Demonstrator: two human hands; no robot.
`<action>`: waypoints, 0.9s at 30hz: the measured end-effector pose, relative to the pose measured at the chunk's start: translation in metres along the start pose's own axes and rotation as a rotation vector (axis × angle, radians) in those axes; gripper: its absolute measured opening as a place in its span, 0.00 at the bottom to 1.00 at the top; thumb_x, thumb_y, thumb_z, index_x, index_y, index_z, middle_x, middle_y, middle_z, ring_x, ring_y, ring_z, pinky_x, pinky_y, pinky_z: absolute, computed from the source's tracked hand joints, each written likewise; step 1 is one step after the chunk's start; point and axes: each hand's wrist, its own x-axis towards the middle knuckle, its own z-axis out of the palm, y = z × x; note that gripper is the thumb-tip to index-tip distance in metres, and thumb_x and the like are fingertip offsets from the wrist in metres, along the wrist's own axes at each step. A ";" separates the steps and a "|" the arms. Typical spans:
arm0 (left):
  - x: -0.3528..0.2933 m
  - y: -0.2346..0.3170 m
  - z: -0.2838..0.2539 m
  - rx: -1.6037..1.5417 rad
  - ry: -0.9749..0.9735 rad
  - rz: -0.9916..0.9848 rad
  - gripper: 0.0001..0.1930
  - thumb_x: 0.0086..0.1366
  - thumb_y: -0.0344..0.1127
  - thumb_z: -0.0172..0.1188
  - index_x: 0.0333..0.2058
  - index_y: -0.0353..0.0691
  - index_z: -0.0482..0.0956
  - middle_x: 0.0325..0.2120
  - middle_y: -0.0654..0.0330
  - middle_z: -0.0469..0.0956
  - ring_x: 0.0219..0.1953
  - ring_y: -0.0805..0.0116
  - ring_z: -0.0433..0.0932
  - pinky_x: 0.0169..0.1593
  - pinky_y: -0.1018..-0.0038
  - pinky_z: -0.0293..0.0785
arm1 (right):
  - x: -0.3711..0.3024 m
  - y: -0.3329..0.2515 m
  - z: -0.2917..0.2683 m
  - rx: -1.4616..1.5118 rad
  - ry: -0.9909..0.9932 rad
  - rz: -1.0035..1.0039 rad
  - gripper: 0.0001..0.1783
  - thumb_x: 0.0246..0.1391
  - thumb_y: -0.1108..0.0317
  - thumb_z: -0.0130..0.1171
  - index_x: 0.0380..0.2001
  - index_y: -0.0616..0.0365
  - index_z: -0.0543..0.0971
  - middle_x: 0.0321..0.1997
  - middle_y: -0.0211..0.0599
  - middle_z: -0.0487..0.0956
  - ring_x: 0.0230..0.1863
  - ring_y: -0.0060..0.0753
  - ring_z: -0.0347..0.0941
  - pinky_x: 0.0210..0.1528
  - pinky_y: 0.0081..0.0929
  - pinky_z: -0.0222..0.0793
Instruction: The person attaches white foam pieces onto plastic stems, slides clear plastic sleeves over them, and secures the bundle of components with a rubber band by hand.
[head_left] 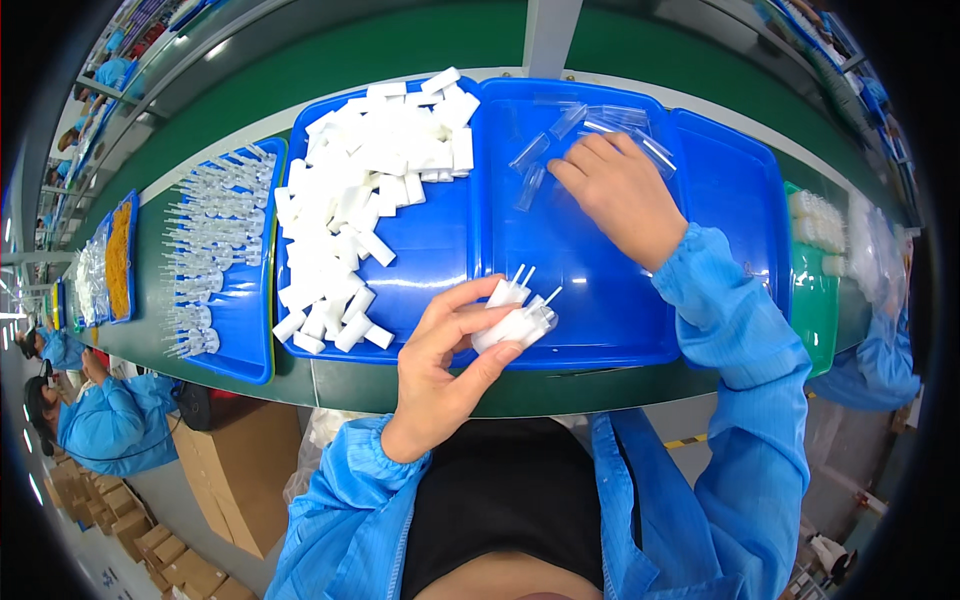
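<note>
My left hand [445,355] is closed round small white cylindrical parts [510,322], holding them above the near edge of a blue tray. Thin white prongs stick up from their far ends, and clear plastic shows around the nearer part. Over the far part of the same tray, my right hand [622,195] has its fingers curled down among loose clear plastic tubes [530,152]. Its fingertips are partly hidden, and what they grip cannot be made out. Left of my hands, white rectangular blocks [375,150] are heaped in another blue tray [430,270].
Farther left, a blue tray [245,335] holds rows of clear pronged parts [215,240]. Another blue tray [735,200] stands to the right, beside a green tray [815,315] with pale parts. A metal post [550,40] rises behind. A cardboard box [240,470] and a co-worker [115,420] are at lower left.
</note>
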 end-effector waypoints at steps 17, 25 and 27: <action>-0.001 -0.004 -0.005 0.151 0.125 0.030 0.14 0.60 0.25 0.70 0.46 0.36 0.85 0.56 0.50 0.76 0.57 0.57 0.77 0.58 0.66 0.73 | -0.010 -0.109 -0.060 1.625 0.326 0.820 0.27 0.63 0.72 0.61 0.62 0.61 0.66 0.46 0.43 0.82 0.50 0.30 0.78 0.56 0.29 0.71; 0.000 -0.005 -0.004 0.033 0.181 0.057 0.15 0.63 0.24 0.67 0.49 0.32 0.82 0.59 0.47 0.72 0.57 0.57 0.78 0.54 0.68 0.81 | -0.016 -0.118 -0.057 1.560 0.218 0.813 0.25 0.61 0.73 0.63 0.59 0.62 0.68 0.45 0.42 0.82 0.49 0.31 0.79 0.56 0.31 0.71; 0.000 -0.006 -0.004 0.049 0.166 0.072 0.15 0.64 0.23 0.66 0.49 0.31 0.82 0.59 0.47 0.71 0.57 0.57 0.78 0.53 0.69 0.82 | -0.018 -0.121 -0.052 1.509 0.260 0.801 0.24 0.60 0.73 0.64 0.57 0.62 0.69 0.44 0.43 0.83 0.48 0.32 0.79 0.56 0.31 0.71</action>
